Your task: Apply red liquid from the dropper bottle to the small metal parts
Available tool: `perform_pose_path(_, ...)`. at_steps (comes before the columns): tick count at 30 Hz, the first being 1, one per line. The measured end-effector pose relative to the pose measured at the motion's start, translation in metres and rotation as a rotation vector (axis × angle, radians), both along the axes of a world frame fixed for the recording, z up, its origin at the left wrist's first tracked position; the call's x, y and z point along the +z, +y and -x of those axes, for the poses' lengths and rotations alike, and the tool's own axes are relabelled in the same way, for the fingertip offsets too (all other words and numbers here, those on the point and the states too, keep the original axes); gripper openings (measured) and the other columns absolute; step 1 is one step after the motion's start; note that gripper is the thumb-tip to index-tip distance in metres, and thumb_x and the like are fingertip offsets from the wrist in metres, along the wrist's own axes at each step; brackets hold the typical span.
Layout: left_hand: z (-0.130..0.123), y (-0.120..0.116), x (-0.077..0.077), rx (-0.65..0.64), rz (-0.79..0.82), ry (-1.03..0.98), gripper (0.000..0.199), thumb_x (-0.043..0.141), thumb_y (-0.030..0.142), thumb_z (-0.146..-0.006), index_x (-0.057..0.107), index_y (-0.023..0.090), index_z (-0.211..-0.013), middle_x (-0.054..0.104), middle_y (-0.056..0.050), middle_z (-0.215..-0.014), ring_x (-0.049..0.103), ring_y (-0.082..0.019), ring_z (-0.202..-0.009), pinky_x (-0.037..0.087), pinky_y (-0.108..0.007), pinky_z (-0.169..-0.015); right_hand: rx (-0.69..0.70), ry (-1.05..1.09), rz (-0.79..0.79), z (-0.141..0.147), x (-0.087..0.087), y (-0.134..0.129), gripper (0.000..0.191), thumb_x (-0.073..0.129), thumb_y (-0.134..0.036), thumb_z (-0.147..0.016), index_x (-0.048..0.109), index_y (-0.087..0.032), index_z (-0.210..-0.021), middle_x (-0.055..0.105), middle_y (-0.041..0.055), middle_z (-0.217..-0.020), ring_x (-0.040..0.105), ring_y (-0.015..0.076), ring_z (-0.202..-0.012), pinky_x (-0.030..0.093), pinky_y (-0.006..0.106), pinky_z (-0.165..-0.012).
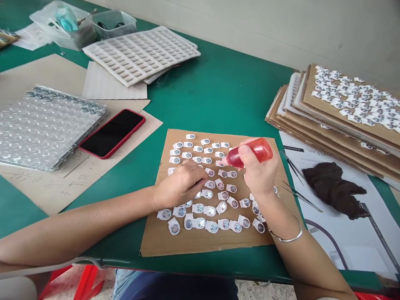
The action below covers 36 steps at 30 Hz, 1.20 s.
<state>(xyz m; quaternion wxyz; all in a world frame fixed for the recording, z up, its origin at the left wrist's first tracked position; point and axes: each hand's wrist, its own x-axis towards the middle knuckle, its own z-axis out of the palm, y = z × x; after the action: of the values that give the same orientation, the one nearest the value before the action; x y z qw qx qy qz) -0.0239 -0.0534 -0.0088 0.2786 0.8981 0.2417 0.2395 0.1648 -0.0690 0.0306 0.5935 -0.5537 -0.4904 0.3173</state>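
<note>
My right hand [261, 171] is wrapped round a small red squeeze bottle [256, 151], tilted with its pale nozzle pointing left and down over the cardboard sheet [156, 241]. On that sheet lie rows of small white tabs, each with a round silvery disc [201, 223]. My left hand [181, 185] is closed on thin metal tweezers [197, 183], mostly hidden by the fingers, whose tip is close to a disc left of the nozzle. Whether the nozzle touches a tab I cannot tell.
At right are two loose tweezers [301, 196], a dark cloth [334, 187] and stacked cardboard [300, 112] bearing more tabs. A red-cased phone [112, 133], a clear blister tray [46, 129], white moulded trays [140, 54] and plastic bins [117, 25] stand at left.
</note>
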Motion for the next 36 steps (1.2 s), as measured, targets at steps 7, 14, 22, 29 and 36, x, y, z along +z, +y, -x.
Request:
perform_pose_path(7, -0.002, 0.000, -0.002, -0.100, -0.149, 0.053, 0.020, 0.043, 0.005, -0.080, 0.054, 0.017, -0.068, 0.055, -0.005, -0.066, 0.048, -0.016, -0.065, 0.045, -0.035, -0.065, -0.031, -0.246, -0.006, -0.001, -0.007, 0.000, 0.016, 0.069, -0.040, -0.071, 0.061, -0.026, -0.071, 0.062, -0.0026, -0.065, 0.061, 0.0139, -0.060, 0.051, 0.030, -0.054)
perform_pose_path(14, -0.004, -0.007, -0.006, -0.136, -0.368, 0.217, 0.024, 0.040, 0.005, -0.083, 0.053, 0.016, -0.067, 0.057, -0.007, -0.070, 0.048, -0.018, -0.071, 0.045, -0.037, -0.075, 0.016, -0.398, 0.004, 0.003, -0.020, -0.001, 0.017, 0.071, -0.036, -0.068, 0.058, -0.026, -0.075, 0.062, -0.0020, -0.070, 0.059, 0.0147, -0.064, 0.049, 0.032, -0.057)
perform_pose_path(22, -0.005, -0.014, -0.010, -0.109, -0.576, 0.215, 0.026, 0.041, 0.001, -0.084, 0.056, 0.011, -0.067, 0.058, -0.009, -0.067, 0.050, -0.019, -0.067, 0.043, -0.036, -0.068, 0.083, -0.435, -0.002, 0.002, -0.026, -0.001, 0.019, 0.071, -0.035, -0.069, 0.057, -0.026, -0.079, 0.062, -0.0021, -0.073, 0.059, 0.0153, -0.066, 0.050, 0.033, -0.061)
perform_pose_path(29, -0.006, -0.016, -0.010, -0.103, -0.611, 0.225, 0.026, 0.042, 0.001, -0.085, 0.055, 0.012, -0.066, 0.057, -0.007, -0.065, 0.049, -0.018, -0.067, 0.042, -0.032, -0.065, 0.079, -0.536, -0.029, 0.003, -0.028, -0.001, 0.020, 0.069, -0.037, -0.070, 0.057, -0.023, -0.078, 0.063, -0.0009, -0.072, 0.059, 0.0142, -0.067, 0.049, 0.030, -0.061)
perform_pose_path(36, -0.007, -0.015, -0.011, -0.093, -0.620, 0.224, 0.024, 0.044, 0.001, -0.085, 0.056, 0.011, -0.067, 0.058, -0.007, -0.065, 0.050, -0.018, -0.068, 0.042, -0.032, -0.066, 0.069, -0.590, -0.057, 0.003, -0.030, 0.000, 0.022, 0.070, -0.038, -0.071, 0.056, -0.022, -0.078, 0.063, -0.0008, -0.072, 0.060, 0.0132, -0.067, 0.050, 0.027, -0.062)
